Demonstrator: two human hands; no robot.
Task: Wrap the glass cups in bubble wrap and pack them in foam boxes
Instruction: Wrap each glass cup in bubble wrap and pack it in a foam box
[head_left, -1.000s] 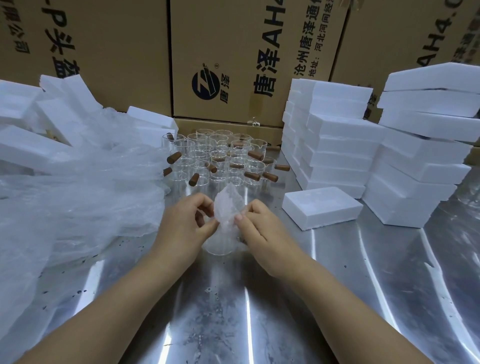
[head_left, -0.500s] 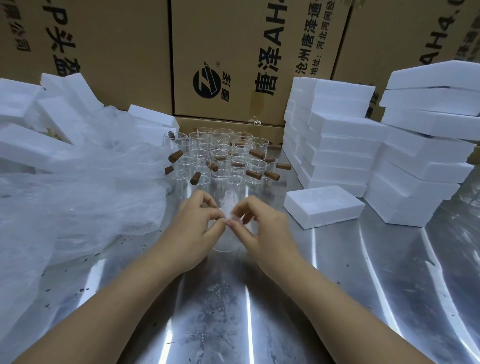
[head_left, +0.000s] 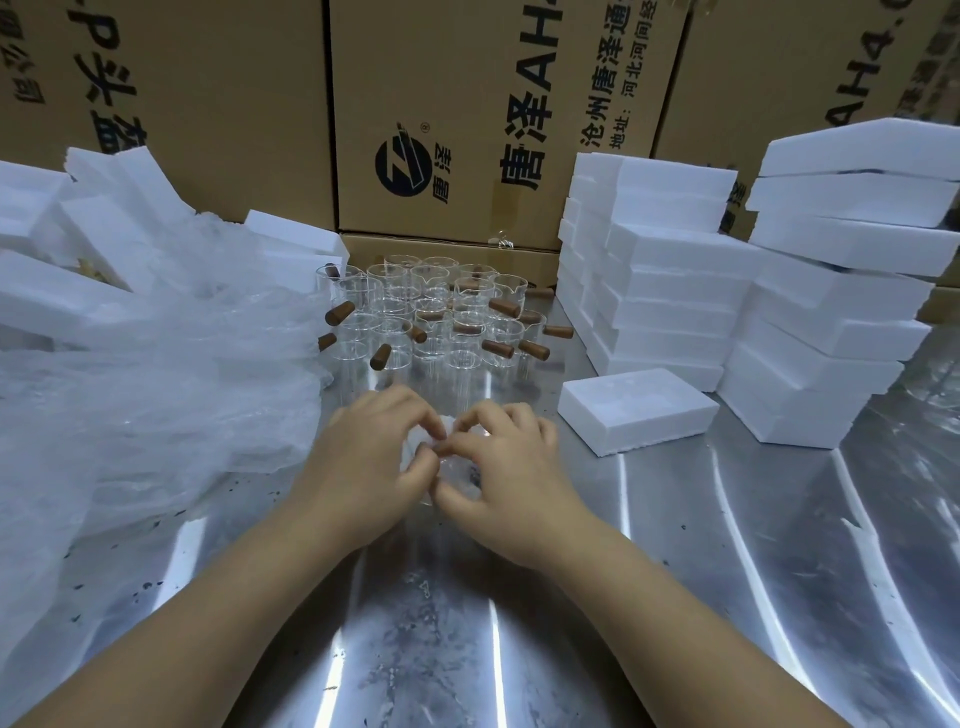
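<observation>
Centrally, the left hand (head_left: 374, 457) and the right hand (head_left: 514, 467) pinch bubble wrap (head_left: 422, 448) with curled fingers over a glass cup (head_left: 458, 479), largely hidden between them on the bench (head_left: 727, 571); I'd tuck the loose ends in snugly, keeping the cup steady; a foam box (head_left: 639, 410) lies right of centre.

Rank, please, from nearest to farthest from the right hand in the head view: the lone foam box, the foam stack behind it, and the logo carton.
Measured from the right hand, which pinches the bubble wrap:
1. The lone foam box, lying flat just to its right.
2. The foam stack, directly behind that box.
3. The logo carton, farthest back, ahead and slightly left.
</observation>
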